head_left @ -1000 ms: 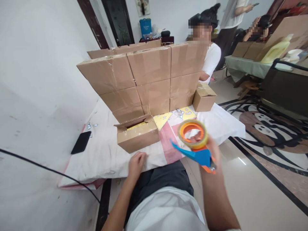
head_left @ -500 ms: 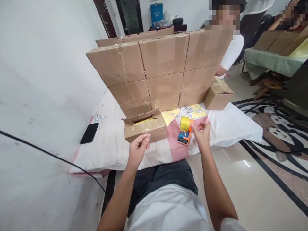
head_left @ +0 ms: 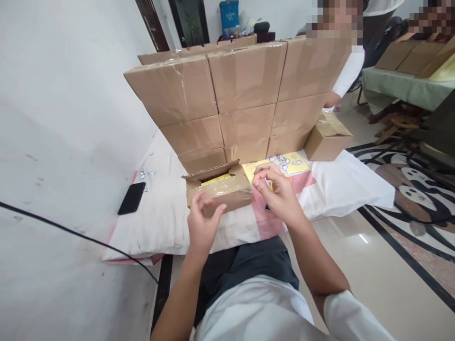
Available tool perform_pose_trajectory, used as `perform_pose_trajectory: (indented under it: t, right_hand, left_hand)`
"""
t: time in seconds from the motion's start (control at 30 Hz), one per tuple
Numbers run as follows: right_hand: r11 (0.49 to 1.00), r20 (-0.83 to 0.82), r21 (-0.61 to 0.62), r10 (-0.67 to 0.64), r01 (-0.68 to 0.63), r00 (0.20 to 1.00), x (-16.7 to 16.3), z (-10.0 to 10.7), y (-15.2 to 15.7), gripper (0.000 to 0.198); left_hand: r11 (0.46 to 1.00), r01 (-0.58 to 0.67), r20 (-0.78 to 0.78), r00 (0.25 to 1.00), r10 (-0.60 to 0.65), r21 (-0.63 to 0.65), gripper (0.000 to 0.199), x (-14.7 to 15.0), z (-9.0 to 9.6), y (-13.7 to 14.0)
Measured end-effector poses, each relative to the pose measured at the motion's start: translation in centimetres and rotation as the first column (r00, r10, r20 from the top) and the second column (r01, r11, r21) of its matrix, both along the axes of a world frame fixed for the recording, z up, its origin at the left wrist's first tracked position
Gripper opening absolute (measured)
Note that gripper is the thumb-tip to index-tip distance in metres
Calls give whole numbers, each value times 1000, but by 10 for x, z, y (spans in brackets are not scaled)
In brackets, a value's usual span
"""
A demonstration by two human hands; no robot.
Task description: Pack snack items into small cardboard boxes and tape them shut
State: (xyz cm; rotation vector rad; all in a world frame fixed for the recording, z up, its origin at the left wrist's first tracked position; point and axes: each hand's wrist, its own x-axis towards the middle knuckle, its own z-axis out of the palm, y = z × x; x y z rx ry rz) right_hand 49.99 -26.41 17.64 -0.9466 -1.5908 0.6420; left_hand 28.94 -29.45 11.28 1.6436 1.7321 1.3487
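A small cardboard box (head_left: 232, 202) sits on the cloth-covered surface in front of me, its near flap taped down and its back flap raised, with something yellow (head_left: 216, 180) showing inside. Before the box's left front is my left hand (head_left: 203, 225), thumb and fingers apart, holding nothing I can see. My right hand (head_left: 276, 193) hovers just off the box's right end, fingertips pinched together; whatever they hold is too small or clear to make out. Behind that hand, the tape dispenser is mostly hidden, with only bits of yellow, orange and blue showing.
A wall of stacked, taped cardboard boxes (head_left: 245, 94) rises behind the small box. Another closed box (head_left: 329, 139) stands at its right. A black phone (head_left: 131, 198) lies on the left. A person's white sleeve (head_left: 350, 71) shows beyond the stack. A black cable (head_left: 78, 232) crosses the left side.
My right hand has moved left from beside the tape dispenser to the box's right end, now covering most of the dispenser. My left hand has opened from a pinch and dropped slightly.
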Motion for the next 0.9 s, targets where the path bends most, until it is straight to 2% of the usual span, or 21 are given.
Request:
perform_pose_trajectory:
  t: [0.03,0.07,0.13,0.2,0.27,0.33,0.4,0.5,0.57,0.63,0.7,0.83,0.9]
  right_hand:
    - [998,-3,-28,57,-57,998,2,5,7,17]
    - [991,-1,-60,121,-121,993,3,10,14,19]
    - [963,12,-128,239,-236,971,2,18,29,22]
    - [925,38,-196,340,-327,940,-3,24,44,23]
    - [899,106,-247,396,-361,912,-11,23,61,19]
    - [924,256,-266,341,-274,904,-25,15,76,14]
    - [959,456,-244,243,-143,856,-43,-1,89,11]
    - [992,640,-129,82,1,764,-63,-23,100,5]
    - [991,615,-1,-107,136,781,-56,-31,104,32]
    - [945,508,112,-320,307,800,-23,-33,112,55]
    - [896,432,163,-441,412,787,33,-35,126,56]
    - [861,462,94,-483,500,744,165,-63,163,33]
    - [854,522,3,-445,520,728,209,-85,182,24]
  left_hand:
    - [996,-3,-194,981,19,84,101,-1,7,12]
    - [993,28,-379,925,17,113,110,-1,14,24]
    - [994,75,-618,786,-9,81,118,4,24,45]
    - [996,83,-688,724,-56,7,119,9,25,57]
    - [994,90,-664,740,-105,-56,126,10,20,58]
    - [992,106,-621,774,-124,-66,133,8,10,50]
    - [992,125,-614,781,-120,-34,128,4,2,40]
    - [986,167,-674,727,-129,-8,96,0,-6,31]
    - [982,186,-712,692,-119,16,71,-1,-10,30]
    - [979,194,-726,682,-90,61,59,-2,-15,30]
    - [971,211,-725,686,-67,110,58,-6,-19,31]
    - [947,265,-724,688,-53,182,66,-13,-25,34]
    - [940,275,-733,679,-42,201,70,-15,-26,35]
